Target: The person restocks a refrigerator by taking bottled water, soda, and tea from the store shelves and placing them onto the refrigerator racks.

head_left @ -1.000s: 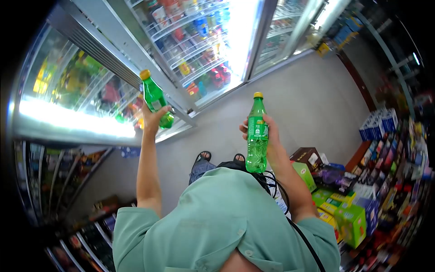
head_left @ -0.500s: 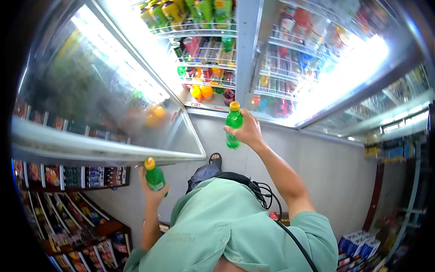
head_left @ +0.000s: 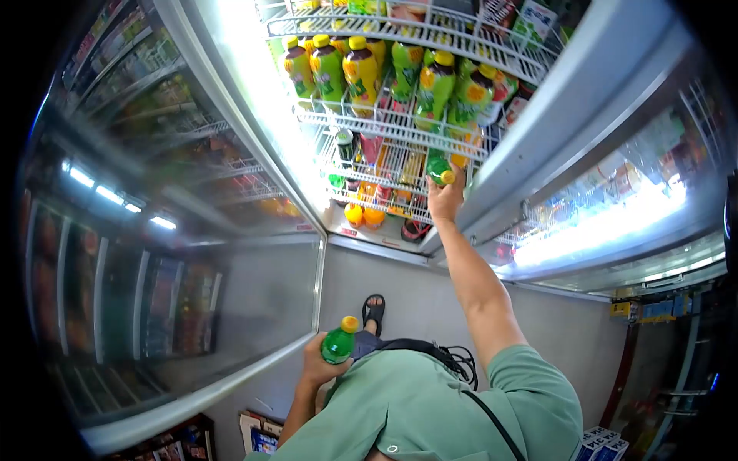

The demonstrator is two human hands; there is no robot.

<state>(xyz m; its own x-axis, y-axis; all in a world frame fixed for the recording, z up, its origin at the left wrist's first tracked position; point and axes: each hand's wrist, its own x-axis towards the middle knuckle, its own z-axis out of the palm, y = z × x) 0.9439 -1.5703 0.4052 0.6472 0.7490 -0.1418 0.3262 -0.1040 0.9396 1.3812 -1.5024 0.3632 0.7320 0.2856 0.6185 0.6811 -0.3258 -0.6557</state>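
My left hand [head_left: 317,363] is wrapped round a green plastic bottle [head_left: 337,349] with a yellow cap, low in front of my body beside the glass door's edge. Reaching into the open fridge, my right hand [head_left: 447,197] grips a second green bottle [head_left: 439,167], its yellow cap pointing toward me. That bottle is at the front of a wire shelf [head_left: 392,157], below a row of yellow-capped drink bottles [head_left: 361,77]. Whether its base rests on the shelf is hidden.
The swung-open glass door [head_left: 261,284] stands on the left. A grey door post [head_left: 538,123] and a closed glass door [head_left: 607,200] are on the right. Orange bottles [head_left: 364,216] stand at the fridge bottom. My sandalled foot [head_left: 373,309] is on the grey floor.
My right hand has moved up and forward into the fridge with its bottle, which has tipped. My left hand has brought its bottle right, closer to my body. The view has shifted toward the shelves.
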